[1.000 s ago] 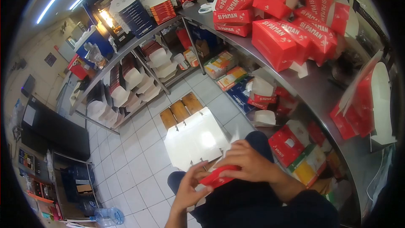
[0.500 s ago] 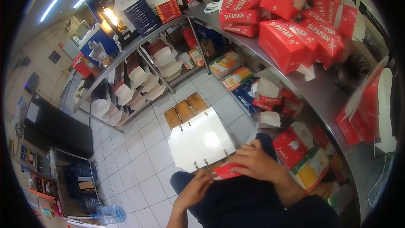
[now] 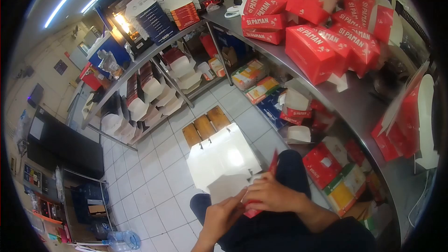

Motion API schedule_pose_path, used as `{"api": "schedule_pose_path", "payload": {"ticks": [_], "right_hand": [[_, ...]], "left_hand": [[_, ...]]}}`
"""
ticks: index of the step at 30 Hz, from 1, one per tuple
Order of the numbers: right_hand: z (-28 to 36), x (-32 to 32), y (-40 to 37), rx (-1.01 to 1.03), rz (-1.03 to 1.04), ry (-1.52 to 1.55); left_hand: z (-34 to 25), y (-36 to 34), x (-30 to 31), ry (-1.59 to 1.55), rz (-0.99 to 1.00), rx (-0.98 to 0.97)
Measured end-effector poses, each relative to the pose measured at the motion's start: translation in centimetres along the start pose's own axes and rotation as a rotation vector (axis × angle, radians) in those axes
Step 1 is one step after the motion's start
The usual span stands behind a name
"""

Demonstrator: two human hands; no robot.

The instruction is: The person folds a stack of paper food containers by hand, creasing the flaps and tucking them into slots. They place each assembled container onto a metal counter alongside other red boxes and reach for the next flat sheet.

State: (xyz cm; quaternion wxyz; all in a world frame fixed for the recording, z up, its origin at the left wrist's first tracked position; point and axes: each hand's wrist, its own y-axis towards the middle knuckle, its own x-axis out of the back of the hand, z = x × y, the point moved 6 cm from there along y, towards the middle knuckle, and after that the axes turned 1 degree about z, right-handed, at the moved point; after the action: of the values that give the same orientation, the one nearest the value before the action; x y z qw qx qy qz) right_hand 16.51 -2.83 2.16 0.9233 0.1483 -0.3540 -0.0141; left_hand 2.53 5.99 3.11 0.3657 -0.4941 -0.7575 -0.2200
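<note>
Above my lap, both hands work on a red and white cardboard food box. Its white inner panel (image 3: 228, 186) stands up in front of my fingers, while red parts show below and beyond the right hand. My left hand (image 3: 224, 215) pinches the near left edge, fingers closed. At the right side, my right hand (image 3: 271, 195) is closed around the folded card, its fingertips meeting those of the left. Just beyond lies a stack of flat white box blanks (image 3: 219, 151) with slotted edges, resting on a wooden stool (image 3: 204, 127).
Folded red boxes (image 3: 310, 49) are piled on the steel counter (image 3: 347, 112) at the right. Blue boxes (image 3: 156, 21) and orange-red boxes (image 3: 185, 14) stand stacked on the far counter. Packaging (image 3: 322, 161) fills the right lower shelf. A water jug (image 3: 122, 240) lies at lower left.
The white panel has come up over the near edge of the stack, and a red part now rises beyond my right hand. My left hand has moved right, next to the right hand.
</note>
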Motion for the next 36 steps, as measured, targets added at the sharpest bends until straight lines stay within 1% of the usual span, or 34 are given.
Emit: {"api": "schedule_pose_path", "payload": {"ticks": [1,3,5,6,7,9,11,12,13,14,15,16,17,18,19,20,21,22,23,25,26,27,28,29,30,31,32,33,34,35,36], "right_hand": [[0.1,-0.3,0.1,0.028,-0.001,0.103],[-0.2,0.2,0.3,-0.010,0.037,0.085],[-1.3,1.2,0.1,-0.162,-0.081,0.111],[-1.4,1.8,0.2,-0.212,-0.160,0.175],[-1.3,1.9,0.4,-0.208,-0.161,0.173],[-1.8,2.3,0.1,-0.312,-0.305,0.213],[-1.8,2.1,-0.1,-0.319,-0.323,0.217],[-1.9,2.2,-0.1,-0.324,-0.344,0.218],[-2.0,2.2,-0.2,-0.324,-0.343,0.217],[-2.0,2.1,-0.2,-0.303,-0.294,0.171],[-2.0,1.9,-0.2,-0.283,-0.245,0.124],[-2.1,2.1,-0.2,-0.286,-0.244,0.123],[-2.2,2.3,-0.1,-0.275,-0.190,0.127],[-2.2,2.3,0.0,-0.264,-0.136,0.130],[-2.4,1.6,0.1,-0.266,-0.138,0.125],[-3.3,2.1,-0.5,-0.331,-0.512,0.052],[-4.4,2.0,-1.9,-0.387,-0.885,-0.025],[-9.0,-0.1,-3.4,-0.541,-0.907,0.206],[-13.5,-3.5,-4.7,-0.779,-1.065,0.766],[-14.8,-5.6,-5.5,-0.812,-0.817,1.639],[-14.7,-6.1,-5.5,-0.809,-0.815,1.640],[-14.5,-6.4,-6.2,-0.798,-0.939,1.530],[-14.1,-6.3,-6.5,-0.785,-1.059,1.419],[-13.4,-6.4,-6.2,-0.784,-1.058,1.423],[-11.7,-5.1,-5.5,-0.661,-0.976,1.123],[-9.4,-3.8,-4.7,-0.533,-0.885,0.828],[-7.1,-2.7,-3.4,-0.453,-0.713,0.631],[-5.5,-2.9,-2.3,-0.264,-0.516,0.612],[-3.1,-2.4,-1.1,0.001,-0.380,0.505],[-2.2,-2.1,-0.5,0.005,-0.379,0.499],[-0.5,-2.0,0.1,0.109,-0.305,0.378]], "left_hand": [[-0.4,-0.1,0.0,0.015,0.003,-0.059],[0.0,-0.2,-0.1,-0.017,-0.020,-0.033],[0.0,-0.4,0.1,-0.046,-0.045,-0.006],[-1.1,-0.2,0.9,0.087,-0.126,-0.098],[-2.1,-0.1,1.4,0.218,-0.208,-0.190],[-1.9,-0.2,0.8,0.214,-0.176,-0.178],[-1.5,-0.2,0.2,0.206,-0.143,-0.164],[-1.6,0.0,0.1,0.202,-0.170,-0.206],[-1.6,0.0,0.0,0.197,-0.194,-0.246],[-1.2,0.1,-0.2,0.195,-0.193,-0.245],[-1.2,0.1,-0.5,0.181,-0.185,-0.288],[-1.3,0.0,-0.7,0.167,-0.177,-0.331],[-1.4,0.0,-0.8,0.164,-0.177,-0.333],[-1.5,0.1,-0.6,0.217,-0.215,-0.333],[-1.6,0.1,-0.4,0.272,-0.253,-0.334],[-1.5,0.1,-0.4,0.271,-0.255,-0.339],[-1.3,0.0,-0.4,0.355,-0.273,-0.336],[-1.0,-0.1,-0.2,0.439,-0.292,-0.332],[-1.2,-0.1,0.3,0.440,-0.297,-0.333],[-2.7,-0.6,-0.1,0.563,-0.132,-0.531],[-1.7,-0.8,-1.2,0.542,-0.040,-0.507],[-1.5,-1.1,-1.7,0.545,-0.042,-0.507],[-0.5,-0.9,-1.8,0.370,-0.017,-0.327],[0.6,-0.6,-2.1,0.195,0.008,-0.146],[1.4,-0.3,-2.2,-0.087,-0.010,-0.041],[1.8,0.0,-2.8,-0.083,-0.009,-0.039],[3.6,0.3,-3.6,-0.679,-0.075,0.151],[4.6,0.2,-4.4,-1.276,-0.144,0.345],[4.7,0.2,-4.6,-1.807,-0.235,0.410],[4.9,0.6,-4.3,-1.809,-0.234,0.401],[5.6,0.9,-3.9,-1.860,-0.309,0.437]]}}
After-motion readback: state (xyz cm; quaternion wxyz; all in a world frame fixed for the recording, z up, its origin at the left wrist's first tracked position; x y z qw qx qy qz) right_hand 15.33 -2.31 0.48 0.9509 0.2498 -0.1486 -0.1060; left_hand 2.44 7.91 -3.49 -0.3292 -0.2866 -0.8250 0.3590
